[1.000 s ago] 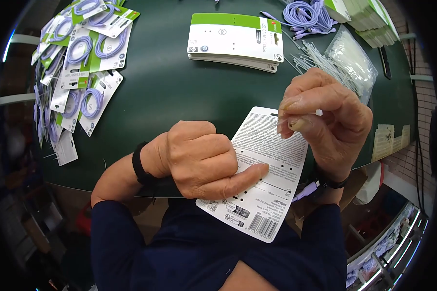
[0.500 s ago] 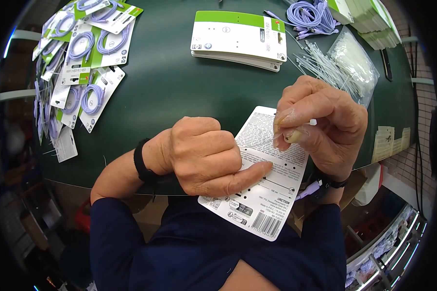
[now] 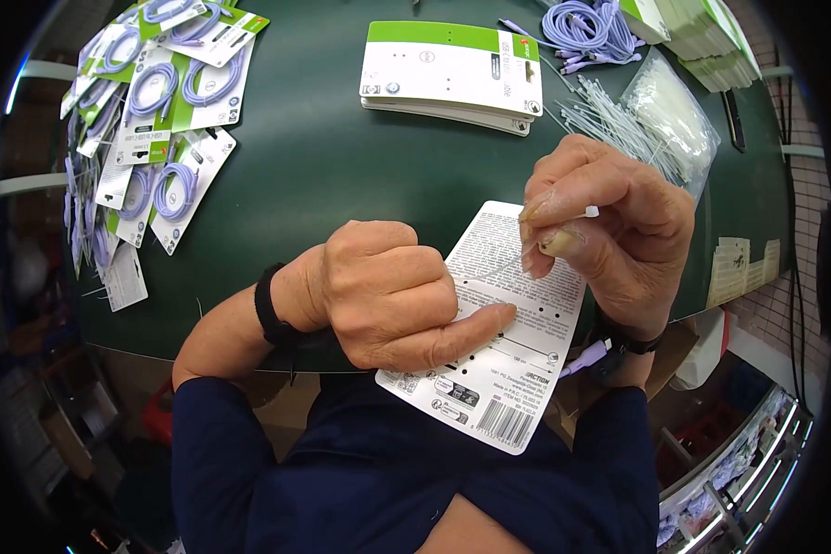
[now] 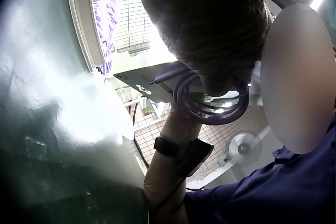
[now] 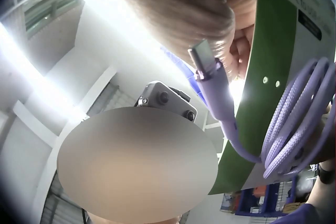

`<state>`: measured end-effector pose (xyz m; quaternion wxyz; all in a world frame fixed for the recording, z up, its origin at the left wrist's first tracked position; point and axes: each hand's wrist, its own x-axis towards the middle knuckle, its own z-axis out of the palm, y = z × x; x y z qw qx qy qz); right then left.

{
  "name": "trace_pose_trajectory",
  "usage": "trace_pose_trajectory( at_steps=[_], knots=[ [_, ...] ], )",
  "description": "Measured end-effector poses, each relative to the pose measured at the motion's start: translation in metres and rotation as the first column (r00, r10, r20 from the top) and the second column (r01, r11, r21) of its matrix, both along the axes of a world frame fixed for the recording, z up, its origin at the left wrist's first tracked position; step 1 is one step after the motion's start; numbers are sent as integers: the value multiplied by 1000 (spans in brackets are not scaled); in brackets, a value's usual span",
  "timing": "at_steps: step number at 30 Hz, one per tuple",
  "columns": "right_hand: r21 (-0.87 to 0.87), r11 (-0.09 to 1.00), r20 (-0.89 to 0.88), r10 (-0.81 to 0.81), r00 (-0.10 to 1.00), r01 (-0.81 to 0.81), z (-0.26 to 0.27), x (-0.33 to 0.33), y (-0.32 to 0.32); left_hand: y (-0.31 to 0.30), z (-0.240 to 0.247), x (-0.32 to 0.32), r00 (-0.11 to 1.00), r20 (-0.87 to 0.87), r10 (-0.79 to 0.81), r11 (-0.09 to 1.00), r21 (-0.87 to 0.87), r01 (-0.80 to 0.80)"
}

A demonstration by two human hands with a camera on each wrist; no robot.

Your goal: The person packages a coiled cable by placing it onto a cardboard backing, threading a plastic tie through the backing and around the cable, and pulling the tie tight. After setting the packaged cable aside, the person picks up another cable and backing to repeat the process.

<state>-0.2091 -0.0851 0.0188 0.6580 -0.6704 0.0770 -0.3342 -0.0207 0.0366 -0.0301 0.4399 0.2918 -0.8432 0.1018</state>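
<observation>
My left hand (image 3: 392, 300) grips a white printed packaging card (image 3: 512, 383), back side up, its thumb lying across the print. Beneath the card, a coiled lilac USB cable (image 4: 184, 98) shows in the left wrist view, against the green and white front. One cable plug (image 5: 212, 85) sticks out past the card's edge in the right wrist view. Over the card's upper right, my right hand (image 3: 623, 235) pinches a thin clear cable tie (image 3: 503, 272) between thumb and forefinger. Its white head (image 3: 592, 211) pokes out behind the fingertips, and the tail curves toward the left hand.
A stack of cards (image 3: 448, 74) lies at the back middle. Loose cable ties (image 3: 609, 120), a plastic bag (image 3: 679, 115) of more ties and lilac cables (image 3: 586, 32) are at the back right. Carded cables (image 3: 194, 180) pile up on the left of the green table (image 3: 277, 166).
The right hand has shifted slightly left with the cable tie, whose tail now bows more over the card. The left hand and card have barely moved.
</observation>
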Motion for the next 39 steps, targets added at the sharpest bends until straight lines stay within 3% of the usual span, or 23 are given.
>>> trace_pose_trajectory(
  at_steps=[14,22,30,33,39],
  knots=[
    [0,1000,19,-24,1000,24,-7,1,-2,0,-2,1,1000,-7,16,1000,21,-16],
    [-135,991,-30,-4,1000,0,-8,0,-6,-1,-4,1,1000,-11,20,1000,19,-20],
    [-98,994,-132,43,990,-57,-2,-2,-7,-1,-3,2,1000,-16,25,999,28,-24],
    [-234,942,-271,176,946,-242,6,-5,-15,0,-4,1,998,-26,58,998,19,-57],
    [-166,952,-255,209,944,-256,1,-7,-18,3,-3,3,996,-4,88,993,77,-88]
  ],
)
